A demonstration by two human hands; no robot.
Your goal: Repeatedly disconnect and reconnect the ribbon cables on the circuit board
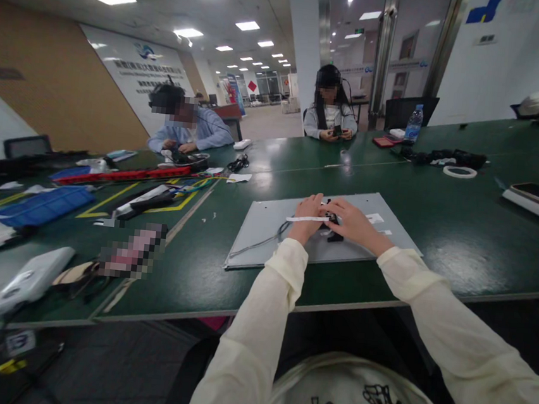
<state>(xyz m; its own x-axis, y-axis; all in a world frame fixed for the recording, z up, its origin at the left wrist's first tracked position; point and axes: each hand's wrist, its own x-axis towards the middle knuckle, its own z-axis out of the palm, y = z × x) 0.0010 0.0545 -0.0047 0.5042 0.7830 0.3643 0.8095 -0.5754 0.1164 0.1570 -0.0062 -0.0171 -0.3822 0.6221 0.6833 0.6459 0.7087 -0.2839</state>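
Hands (310, 213) on black part (333, 218), wall lettering (153, 69) blurred

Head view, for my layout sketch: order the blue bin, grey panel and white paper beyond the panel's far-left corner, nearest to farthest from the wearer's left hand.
1. Grey panel: directly below the left hand.
2. White paper: left, just beyond the panel's corner.
3. Blue bin: far left.
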